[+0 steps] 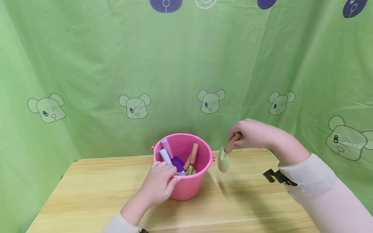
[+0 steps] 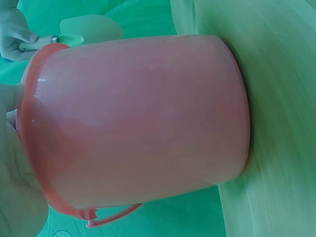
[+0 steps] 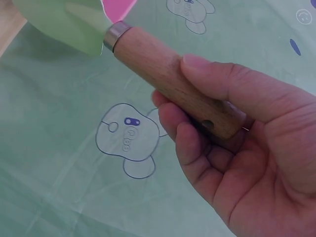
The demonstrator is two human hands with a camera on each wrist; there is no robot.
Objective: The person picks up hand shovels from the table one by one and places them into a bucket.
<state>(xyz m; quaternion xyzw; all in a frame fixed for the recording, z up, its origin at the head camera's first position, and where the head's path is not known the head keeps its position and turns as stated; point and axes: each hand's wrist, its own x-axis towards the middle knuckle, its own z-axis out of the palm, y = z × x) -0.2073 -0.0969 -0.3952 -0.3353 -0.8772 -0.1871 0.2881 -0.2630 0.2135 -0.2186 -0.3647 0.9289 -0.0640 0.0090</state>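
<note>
A pink bucket stands upright on the wooden table. My left hand grips its near rim, thumb outside and fingers over the edge. To the right of the bucket, my right hand holds a garden trowel by its wooden handle, the pale green blade pointing down above the tabletop. Inside the bucket lean several more tools: a lilac handle, a light blue handle, a purple blade and wooden handles. Their lower ends are partly hidden by the near wall and my left hand.
The light wooden table reaches back to a green curtain printed with bear heads, which also hangs at both sides. A pink bail handle hangs at the bucket's side. A black strap sticks out from my right sleeve.
</note>
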